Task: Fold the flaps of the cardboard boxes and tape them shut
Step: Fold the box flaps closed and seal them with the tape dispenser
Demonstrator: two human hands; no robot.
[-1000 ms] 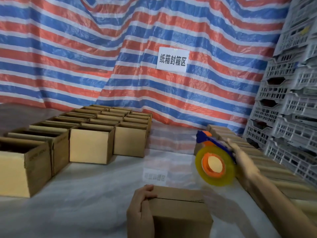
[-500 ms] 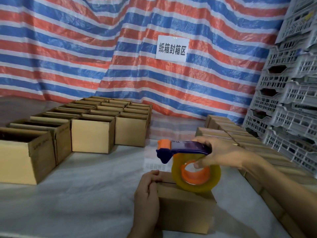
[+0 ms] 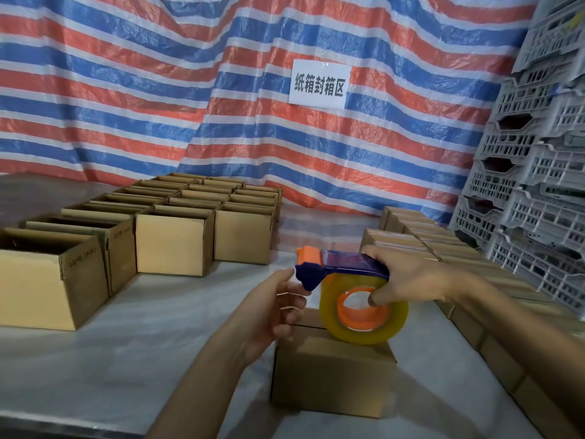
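A small closed cardboard box (image 3: pixel 332 375) stands on the white-covered table (image 3: pixel 126 343) right in front of me. My right hand (image 3: pixel 408 277) grips the blue and orange tape dispenser (image 3: pixel 345 264) by its top, with the thumb in the orange core. Its yellowish tape roll (image 3: pixel 357 331) sits just over the box's top at the far edge. My left hand (image 3: pixel 272 308) is raised beside the dispenser's blue nose, fingers loosely curled and the thumb close to the nose. I see nothing held in it.
Several open-topped cardboard boxes (image 3: pixel 174 242) stand in rows at the left and back. Closed boxes (image 3: pixel 421 245) line the right side. Grey plastic crates (image 3: pixel 538 185) are stacked at the far right. A striped tarp with a white sign (image 3: pixel 319 83) hangs behind.
My left hand has let go of the box's left edge and risen to the dispenser's nose. The right hand brought the dispenser from the right down over the box.
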